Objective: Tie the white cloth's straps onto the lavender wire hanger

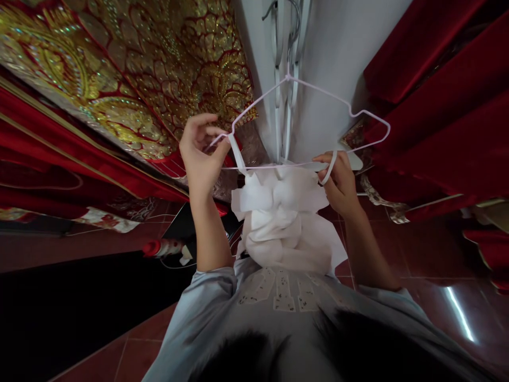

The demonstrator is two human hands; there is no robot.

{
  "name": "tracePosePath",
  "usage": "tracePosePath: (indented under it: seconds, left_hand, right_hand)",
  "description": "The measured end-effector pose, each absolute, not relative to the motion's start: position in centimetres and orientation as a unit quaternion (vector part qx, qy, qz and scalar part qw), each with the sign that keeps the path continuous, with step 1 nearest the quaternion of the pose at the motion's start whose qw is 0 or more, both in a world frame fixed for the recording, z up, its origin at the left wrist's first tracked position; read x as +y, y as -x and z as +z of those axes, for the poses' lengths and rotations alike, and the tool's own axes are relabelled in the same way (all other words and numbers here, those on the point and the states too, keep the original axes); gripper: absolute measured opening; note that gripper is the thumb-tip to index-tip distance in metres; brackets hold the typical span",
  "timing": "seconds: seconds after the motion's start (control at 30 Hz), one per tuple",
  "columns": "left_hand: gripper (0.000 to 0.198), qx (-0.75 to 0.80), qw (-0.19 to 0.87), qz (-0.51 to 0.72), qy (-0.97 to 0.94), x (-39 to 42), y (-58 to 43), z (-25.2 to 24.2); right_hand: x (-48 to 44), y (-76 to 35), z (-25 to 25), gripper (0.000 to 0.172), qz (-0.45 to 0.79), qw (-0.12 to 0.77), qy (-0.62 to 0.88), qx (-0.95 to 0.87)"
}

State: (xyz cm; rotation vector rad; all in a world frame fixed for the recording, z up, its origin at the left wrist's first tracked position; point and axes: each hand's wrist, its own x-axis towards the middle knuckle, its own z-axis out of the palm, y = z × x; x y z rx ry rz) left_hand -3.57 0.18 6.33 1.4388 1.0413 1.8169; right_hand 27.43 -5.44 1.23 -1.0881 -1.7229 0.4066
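A thin pale wire hanger (318,93) hangs from a hook on the white wall in front of me. A white strapped garment (282,217) dangles below it. My left hand (201,154) pinches the garment's left strap at the hanger's left end. My right hand (338,180) holds the right strap loop beside the hanger's lower bar, near its right side.
Red and gold embroidered cloth (131,69) fills the upper left. Dark red velvet fabric (445,101) hangs at the right. A white wall panel with metal hooks (286,32) is straight ahead. A red-capped bottle (163,248) lies on the red tiled floor.
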Motion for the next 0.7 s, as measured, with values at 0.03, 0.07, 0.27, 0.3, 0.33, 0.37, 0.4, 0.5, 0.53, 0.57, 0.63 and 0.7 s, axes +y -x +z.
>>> tracePosePath:
  seconds: [0.03,0.07,0.27,0.3,0.33,0.37,0.4,0.5,0.53,0.57,0.63,0.7]
  left_hand:
    - [0.029,0.383,0.293,0.697,-0.530,0.3,3.7,5.9]
    - [0.023,0.379,0.297,0.717,-0.504,0.5,3.8,5.3]
    - [0.016,0.347,0.424,0.783,-0.293,-0.7,1.4,0.9]
    - [0.022,0.339,0.418,0.787,-0.300,-1.2,0.7,0.3]
    - [0.028,0.331,0.420,0.786,-0.310,-1.6,0.1,-0.2]
    - [0.033,0.323,0.415,0.787,-0.322,-1.9,-0.3,-0.5]
    - [0.037,0.317,0.409,0.788,-0.334,-2.1,-0.6,-0.6]
    - [0.041,0.302,0.396,0.790,-0.358,-2.2,-0.2,-0.4]
    - [0.041,0.299,0.396,0.789,-0.362,-2.2,0.2,-0.2]
    - [0.040,0.298,0.397,0.789,-0.362,-2.1,0.5,0.0]
    - [0.039,0.302,0.400,0.786,-0.361,-2.0,0.9,0.1]
    - [0.039,0.311,0.406,0.781,-0.358,-2.1,0.9,0.1]
  right_hand:
    - [-5.4,-27.5,1.2,0.042,0.168,0.506,0.452,-0.715]
    - [-5.5,-27.5,1.2,0.042,0.167,0.505,0.452,-0.716]
    - [-5.9,-26.3,1.6,0.039,0.177,0.480,0.461,-0.725]
    - [-6.0,-26.1,1.7,0.038,0.180,0.472,0.465,-0.727]
    - [-6.2,-26.0,1.8,0.039,0.182,0.463,0.468,-0.730]
    - [-6.3,-26.1,1.9,0.040,0.183,0.457,0.468,-0.734]
    - [-6.4,-26.5,1.8,0.042,0.177,0.458,0.469,-0.734]
    - [-6.1,-28.9,1.2,0.040,0.108,0.539,0.485,-0.680]
    - [-5.8,-30.0,0.9,0.039,0.078,0.581,0.493,-0.643]
    - [-5.4,-31.1,0.6,0.039,0.052,0.622,0.498,-0.601]
    - [-4.5,-33.1,0.5,0.046,0.040,0.664,0.505,-0.549]
    - [-3.6,-34.3,1.3,0.050,0.066,0.662,0.510,-0.545]
